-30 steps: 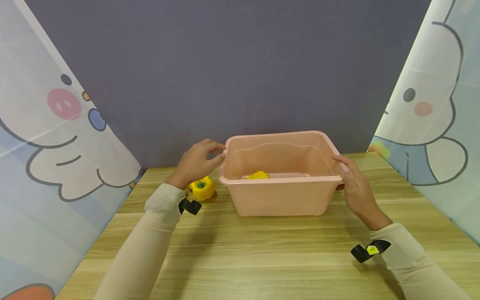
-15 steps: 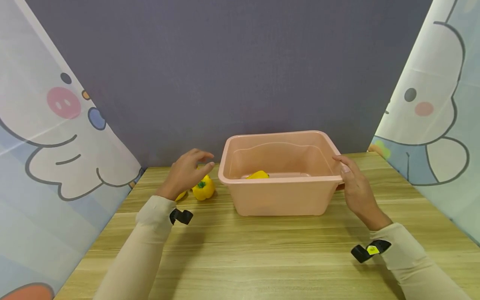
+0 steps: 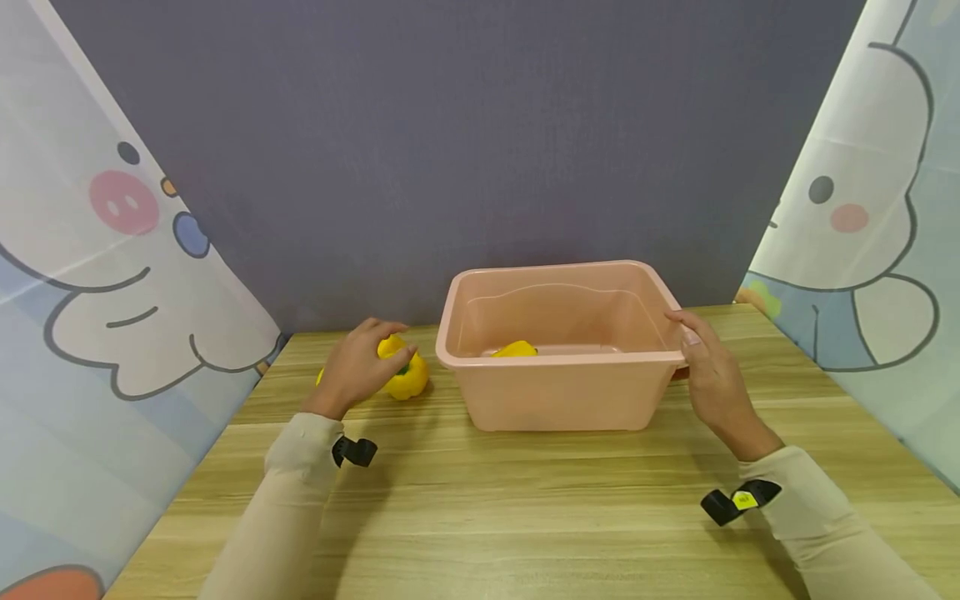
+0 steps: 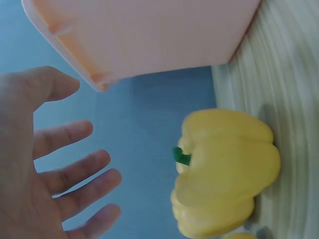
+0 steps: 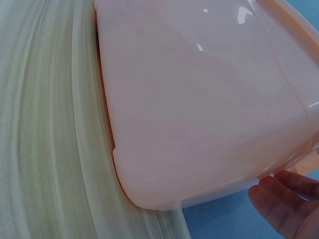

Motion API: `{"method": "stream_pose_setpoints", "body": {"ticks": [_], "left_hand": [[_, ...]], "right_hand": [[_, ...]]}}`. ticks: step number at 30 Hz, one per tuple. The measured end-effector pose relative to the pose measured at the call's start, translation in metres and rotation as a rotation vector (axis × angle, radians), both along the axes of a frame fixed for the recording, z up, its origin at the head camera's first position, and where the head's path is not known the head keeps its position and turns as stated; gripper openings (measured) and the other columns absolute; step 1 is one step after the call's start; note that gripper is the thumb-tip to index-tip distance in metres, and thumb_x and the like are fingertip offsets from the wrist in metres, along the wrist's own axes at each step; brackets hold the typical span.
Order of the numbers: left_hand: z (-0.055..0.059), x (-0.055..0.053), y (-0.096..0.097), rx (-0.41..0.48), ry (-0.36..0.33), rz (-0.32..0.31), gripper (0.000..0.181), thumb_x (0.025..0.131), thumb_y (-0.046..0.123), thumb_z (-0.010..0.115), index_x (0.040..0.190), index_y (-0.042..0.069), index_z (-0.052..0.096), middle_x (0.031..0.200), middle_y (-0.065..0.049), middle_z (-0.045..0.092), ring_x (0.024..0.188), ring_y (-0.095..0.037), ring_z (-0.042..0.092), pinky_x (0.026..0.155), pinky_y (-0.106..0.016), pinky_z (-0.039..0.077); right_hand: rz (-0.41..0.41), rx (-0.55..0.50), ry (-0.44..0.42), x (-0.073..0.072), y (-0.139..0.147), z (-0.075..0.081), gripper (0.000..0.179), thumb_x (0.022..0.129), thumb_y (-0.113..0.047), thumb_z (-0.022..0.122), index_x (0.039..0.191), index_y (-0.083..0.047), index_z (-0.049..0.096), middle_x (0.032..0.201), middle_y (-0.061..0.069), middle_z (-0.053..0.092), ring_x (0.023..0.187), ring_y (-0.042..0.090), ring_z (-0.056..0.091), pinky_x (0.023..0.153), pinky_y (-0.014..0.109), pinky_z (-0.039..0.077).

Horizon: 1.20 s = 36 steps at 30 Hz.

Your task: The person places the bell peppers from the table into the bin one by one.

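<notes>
My left hand hovers over yellow bell peppers left of the pink plastic tub, its fingers spread and nothing held. One bell pepper with a green stem shows beyond the thumb; another yellow patch peeks out left of the hand. In the left wrist view, two peppers, the larger bell pepper among them, sit apart from the fingertips. At the tub's right end, my right hand grips the rim, a finger over the edge. Inside the tub lies a yellow piece, mostly hidden by the front wall.
Under everything is a wood-grain table. A dark grey panel rises behind the tub. Cartoon-printed curtains flank both sides. Something reddish, mostly covered, shows between the tub and my right hand.
My left hand has moved from the tub's left rim leftward and down, over the bell peppers. The right hand and the tub have stayed in place.
</notes>
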<state>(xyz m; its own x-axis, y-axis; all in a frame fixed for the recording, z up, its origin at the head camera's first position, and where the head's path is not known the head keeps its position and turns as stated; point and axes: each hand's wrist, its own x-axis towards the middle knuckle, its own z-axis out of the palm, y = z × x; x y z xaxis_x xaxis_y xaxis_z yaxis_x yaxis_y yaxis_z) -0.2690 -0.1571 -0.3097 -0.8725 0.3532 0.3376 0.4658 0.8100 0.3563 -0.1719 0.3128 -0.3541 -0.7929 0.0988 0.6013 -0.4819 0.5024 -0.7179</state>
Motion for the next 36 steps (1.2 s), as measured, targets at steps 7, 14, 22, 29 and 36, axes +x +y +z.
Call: {"method": "stream_pose_setpoints", "body": {"ticks": [7, 14, 22, 29, 36], "left_hand": [[-0.012, -0.003, -0.006, -0.055, 0.026, 0.037, 0.049, 0.094, 0.045, 0.065, 0.132, 0.014, 0.066, 0.133, -0.017, 0.058, 0.120, -0.040, 0.055, 0.098, -0.064, 0.040], [-0.027, 0.000, -0.012, -0.031, 0.032, 0.083, 0.051, 0.093, 0.044, 0.067, 0.131, 0.010, 0.066, 0.135, -0.021, 0.057, 0.125, -0.044, 0.050, 0.104, -0.070, 0.028], [-0.041, 0.001, -0.015, -0.021, 0.081, 0.118, 0.054, 0.091, 0.045, 0.068, 0.130, 0.008, 0.067, 0.127, -0.020, 0.061, 0.119, -0.045, 0.052, 0.106, -0.066, 0.026], [-0.049, 0.000, -0.017, -0.010, 0.090, 0.135, 0.058, 0.091, 0.045, 0.070, 0.133, 0.006, 0.064, 0.128, -0.023, 0.058, 0.119, -0.047, 0.051, 0.107, -0.063, 0.025], [-0.054, 0.000, -0.018, -0.007, 0.095, 0.156, 0.060, 0.091, 0.048, 0.069, 0.133, 0.006, 0.063, 0.130, -0.023, 0.057, 0.120, -0.046, 0.049, 0.109, -0.062, 0.023]], "right_hand": [[0.002, 0.003, 0.000, 0.000, 0.000, 0.001, 0.042, 0.110, -0.020, 0.031, 0.147, -0.005, 0.046, 0.128, 0.025, 0.056, 0.080, 0.001, 0.060, 0.063, 0.016, 0.051], [0.004, -0.006, 0.008, 0.001, -0.002, 0.001, 0.042, 0.110, -0.020, 0.031, 0.146, -0.005, 0.047, 0.126, 0.025, 0.057, 0.078, 0.001, 0.060, 0.062, 0.018, 0.053], [0.004, -0.005, -0.002, 0.002, -0.002, 0.001, 0.043, 0.110, -0.020, 0.030, 0.146, -0.004, 0.046, 0.125, 0.026, 0.056, 0.078, 0.001, 0.060, 0.062, 0.019, 0.053], [0.002, -0.015, -0.005, 0.002, -0.003, 0.001, 0.042, 0.110, -0.021, 0.031, 0.146, -0.004, 0.046, 0.123, 0.023, 0.056, 0.077, 0.002, 0.060, 0.061, 0.018, 0.053], [0.002, -0.013, -0.006, 0.001, -0.002, 0.001, 0.043, 0.110, -0.020, 0.030, 0.146, -0.004, 0.046, 0.131, 0.025, 0.053, 0.079, 0.001, 0.059, 0.062, 0.018, 0.052]]}}
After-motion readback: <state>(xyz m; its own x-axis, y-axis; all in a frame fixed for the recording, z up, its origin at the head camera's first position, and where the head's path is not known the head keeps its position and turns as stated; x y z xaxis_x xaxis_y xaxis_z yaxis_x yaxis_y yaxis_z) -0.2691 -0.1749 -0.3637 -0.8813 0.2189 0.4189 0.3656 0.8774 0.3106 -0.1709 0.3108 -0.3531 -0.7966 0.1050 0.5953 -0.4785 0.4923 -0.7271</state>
